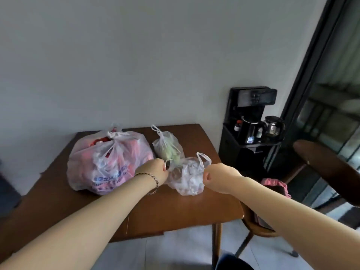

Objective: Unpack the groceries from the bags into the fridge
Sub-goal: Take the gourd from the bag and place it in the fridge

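Brown wooden surface (175, 209) against a pale wall (136, 55); three plastic bags on it, all at the far half.

Large bag (105, 162): pinkish-white film, blue print on the near face, red things inside, handles knotted on top; sits at the left, the biggest of the three.

Green-produce bag (167, 148): small, clear, knotted, one loop sticking up; stands at the back, just right of the large bag.

Near clear bag (190, 178): small, crumpled, contents pale and not identifiable; rests on the surface in front of the green-produce bag and touches it; one handle loop stands free at its upper right.

Left grip (155, 170): fingers curled, pinching the left top edge of the near clear bag; chain bracelet (154, 181) on that wrist; knuckles just beside the large bag.

Right grip (215, 176): fingers curled tight on the bag's right side, film bunched at the fingertips; both grips clamped on the same bag, apart from one another with the bag between.

Right of the surface: black dispenser stand (251, 106) carrying a black kettle (251, 131) and a glass pot (274, 125); a chair (259, 227) with a pink cushion (274, 185) at the surface's right edge; dark-framed glass door (311, 84) at far right.
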{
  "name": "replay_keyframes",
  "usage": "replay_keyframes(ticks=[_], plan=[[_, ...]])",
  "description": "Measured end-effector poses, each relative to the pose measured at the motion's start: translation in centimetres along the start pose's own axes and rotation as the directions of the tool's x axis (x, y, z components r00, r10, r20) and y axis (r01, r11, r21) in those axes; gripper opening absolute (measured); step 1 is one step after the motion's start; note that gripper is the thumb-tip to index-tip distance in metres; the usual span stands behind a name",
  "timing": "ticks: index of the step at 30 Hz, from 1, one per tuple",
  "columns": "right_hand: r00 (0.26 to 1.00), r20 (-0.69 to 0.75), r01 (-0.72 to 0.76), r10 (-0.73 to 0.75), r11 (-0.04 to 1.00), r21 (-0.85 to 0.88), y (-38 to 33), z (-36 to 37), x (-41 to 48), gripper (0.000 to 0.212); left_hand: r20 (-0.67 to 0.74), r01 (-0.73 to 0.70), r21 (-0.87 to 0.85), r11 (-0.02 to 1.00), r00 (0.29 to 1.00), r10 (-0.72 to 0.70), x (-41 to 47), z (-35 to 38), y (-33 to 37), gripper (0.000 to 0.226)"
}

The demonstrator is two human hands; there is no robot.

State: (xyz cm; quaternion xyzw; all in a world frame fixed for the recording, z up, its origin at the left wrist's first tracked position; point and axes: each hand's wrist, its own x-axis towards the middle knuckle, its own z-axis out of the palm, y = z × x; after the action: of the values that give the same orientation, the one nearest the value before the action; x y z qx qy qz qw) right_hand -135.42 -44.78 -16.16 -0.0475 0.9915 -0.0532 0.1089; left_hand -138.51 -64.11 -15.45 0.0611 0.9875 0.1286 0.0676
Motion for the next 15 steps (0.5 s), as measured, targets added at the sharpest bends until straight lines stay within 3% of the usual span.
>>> replay_keyframes(ticks=[11, 15], plan=[[0.996, 0.091, -0.022, 0.009, 0.988, 0.150, -6.2, 0.0, 23.1, 0.024, 0.029, 0.114, -0.003, 0.993, 0.993, -0.114, 17.3, -1.8, -11.4, 0.031], [0.996, 0.029, -0.092, 0.087, 0.924, 0.372, -8.0, 2.1, 29.1, 0.025, 0.017, 0.044, 0.000, 0.999, 0.999, -0.044, 22.6, -0.8, -14.1, 0.026]])
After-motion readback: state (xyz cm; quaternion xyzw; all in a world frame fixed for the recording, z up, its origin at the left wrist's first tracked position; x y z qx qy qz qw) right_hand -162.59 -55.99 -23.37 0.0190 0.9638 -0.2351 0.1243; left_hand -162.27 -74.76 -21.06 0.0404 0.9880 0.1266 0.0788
